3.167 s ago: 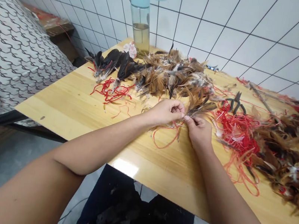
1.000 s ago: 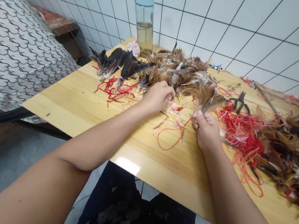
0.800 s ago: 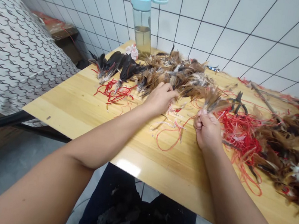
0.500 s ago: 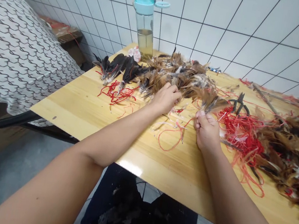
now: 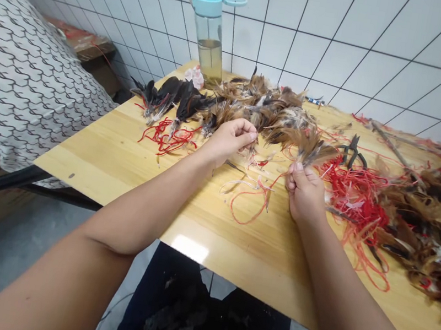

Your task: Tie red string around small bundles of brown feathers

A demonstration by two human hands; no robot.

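Note:
My right hand (image 5: 306, 189) is closed around the lower end of a brown feather bunch (image 5: 307, 145), its plumes fanning up and away from me. A red string (image 5: 251, 193) runs from near those fingers and lies in a loop on the table. My left hand (image 5: 229, 139) is at the near edge of a pile of brown feathers (image 5: 256, 98), thumb and forefinger pinched together. What lies between those fingertips is too small to make out. Black feather bunches (image 5: 173, 96) lie left of the pile, beside cut red strings (image 5: 168, 137).
A water bottle (image 5: 211, 35) stands at the back by the tiled wall. Right of my right hand lie a red string tangle (image 5: 356, 192), black pliers (image 5: 354, 151) and a large brown feather heap (image 5: 438, 216). A patterned cloth (image 5: 34, 74) hangs at the left, beyond the wooden table (image 5: 91, 161).
My left hand has drawn back slightly to the left, and its fingers have come into a pinch. My right hand keeps hold of the feather bunch. The view has shifted slightly.

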